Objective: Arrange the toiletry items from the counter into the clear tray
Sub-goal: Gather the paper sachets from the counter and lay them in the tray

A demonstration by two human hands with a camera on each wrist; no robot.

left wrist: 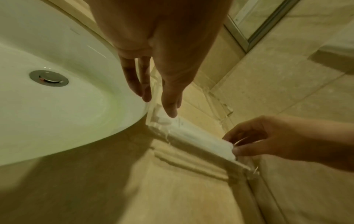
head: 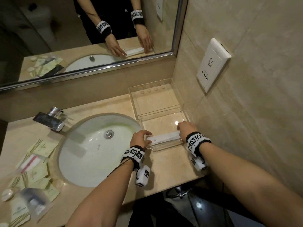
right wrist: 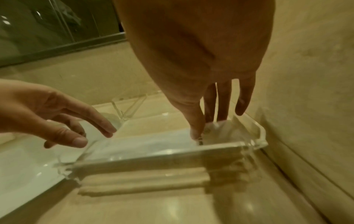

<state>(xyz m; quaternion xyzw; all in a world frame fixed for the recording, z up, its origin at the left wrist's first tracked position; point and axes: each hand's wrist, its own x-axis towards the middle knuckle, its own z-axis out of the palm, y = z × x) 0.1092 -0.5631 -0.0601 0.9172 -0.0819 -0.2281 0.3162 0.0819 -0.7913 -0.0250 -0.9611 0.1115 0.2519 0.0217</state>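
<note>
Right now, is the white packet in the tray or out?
In: the white packet lies inside the clear tray along its near wall, both hands at its ends.

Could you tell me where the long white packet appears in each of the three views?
Head: white packet lower centre, along the clear tray's near wall, between both hands.
Left wrist: centre-right, running diagonally.
Right wrist: centre, behind the near wall.
Shared landmark: the white sink.
</note>
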